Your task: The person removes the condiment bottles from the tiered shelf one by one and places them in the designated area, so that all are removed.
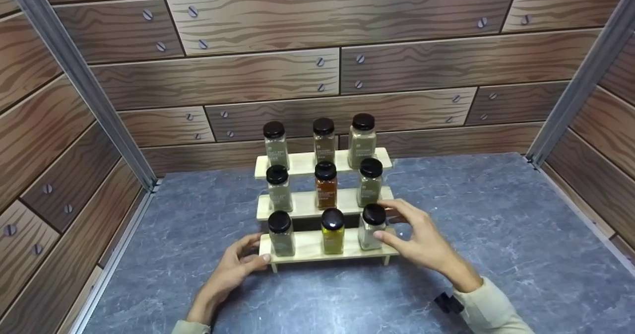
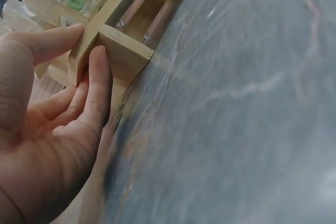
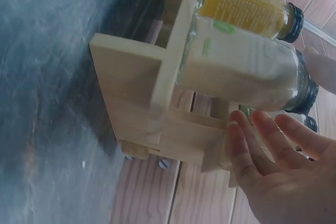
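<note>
A light wooden three-tier spice rack [image 1: 307, 242] carries several glass spice jars with black lids. My left hand [image 1: 237, 264] pinches the left end of its lowest shelf, thumb on top and fingers at the side and beneath, as the left wrist view shows. My right hand [image 1: 421, 237] is beside the front-right jar [image 3: 241, 69], which holds pale contents and stands on the lowest shelf. Its thumb and fingers are spread on either side of that jar near the lid [image 1: 373, 215]. The yellow jar [image 1: 333, 232] stands in the middle of the same shelf, a greyish-green jar [image 1: 282, 234] at its left.
On the middle tier, a red-orange jar [image 1: 326, 187] stands between two greenish ones. Three more jars line the top tier [image 1: 300, 163]. The rack stands on a grey marbled tabletop [image 1: 198, 215], with wood-patterned walls [image 1: 258, 81] behind and at both sides.
</note>
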{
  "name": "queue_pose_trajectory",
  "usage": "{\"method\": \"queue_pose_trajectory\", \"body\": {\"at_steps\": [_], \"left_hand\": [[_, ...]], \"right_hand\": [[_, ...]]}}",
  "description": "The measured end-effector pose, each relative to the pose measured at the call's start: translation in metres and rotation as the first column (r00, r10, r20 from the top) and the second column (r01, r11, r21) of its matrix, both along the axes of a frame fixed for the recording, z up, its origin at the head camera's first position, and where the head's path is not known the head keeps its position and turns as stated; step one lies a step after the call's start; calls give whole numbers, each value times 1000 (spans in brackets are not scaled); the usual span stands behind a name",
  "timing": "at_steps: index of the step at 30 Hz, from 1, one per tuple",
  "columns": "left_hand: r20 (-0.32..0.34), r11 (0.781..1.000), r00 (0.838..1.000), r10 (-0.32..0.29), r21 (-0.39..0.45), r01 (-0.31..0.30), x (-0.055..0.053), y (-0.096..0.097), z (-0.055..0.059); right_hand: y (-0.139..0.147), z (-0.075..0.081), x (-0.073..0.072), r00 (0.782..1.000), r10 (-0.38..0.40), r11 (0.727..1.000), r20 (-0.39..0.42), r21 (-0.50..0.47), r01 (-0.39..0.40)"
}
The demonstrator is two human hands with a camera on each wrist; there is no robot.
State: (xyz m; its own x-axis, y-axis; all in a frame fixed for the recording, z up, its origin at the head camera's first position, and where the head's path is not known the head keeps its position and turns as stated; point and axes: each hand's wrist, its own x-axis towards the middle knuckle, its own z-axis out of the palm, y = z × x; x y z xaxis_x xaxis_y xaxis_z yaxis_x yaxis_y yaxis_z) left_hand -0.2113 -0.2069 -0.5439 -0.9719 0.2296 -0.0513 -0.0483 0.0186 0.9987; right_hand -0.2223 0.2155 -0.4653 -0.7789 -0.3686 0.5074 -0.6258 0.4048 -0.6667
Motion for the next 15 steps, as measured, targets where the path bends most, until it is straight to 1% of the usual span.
{"method": "queue_pose_trajectory", "body": {"at_steps": [3, 7, 15], "left_hand": [[6, 1000, 1000, -7, 25, 7, -2, -2, -3], [5, 998, 1000, -19, 52, 19, 0, -4, -5], [-9, 998, 999, -32, 60, 32, -1, -6, -9]], "right_hand": [[-2, -2, -1, 1000, 21, 1000, 3, -16, -21], [-5, -5, -1, 999, 47, 998, 14, -31, -47], [-5, -8, -4, 998, 44, 992, 54, -121, -38]]}}
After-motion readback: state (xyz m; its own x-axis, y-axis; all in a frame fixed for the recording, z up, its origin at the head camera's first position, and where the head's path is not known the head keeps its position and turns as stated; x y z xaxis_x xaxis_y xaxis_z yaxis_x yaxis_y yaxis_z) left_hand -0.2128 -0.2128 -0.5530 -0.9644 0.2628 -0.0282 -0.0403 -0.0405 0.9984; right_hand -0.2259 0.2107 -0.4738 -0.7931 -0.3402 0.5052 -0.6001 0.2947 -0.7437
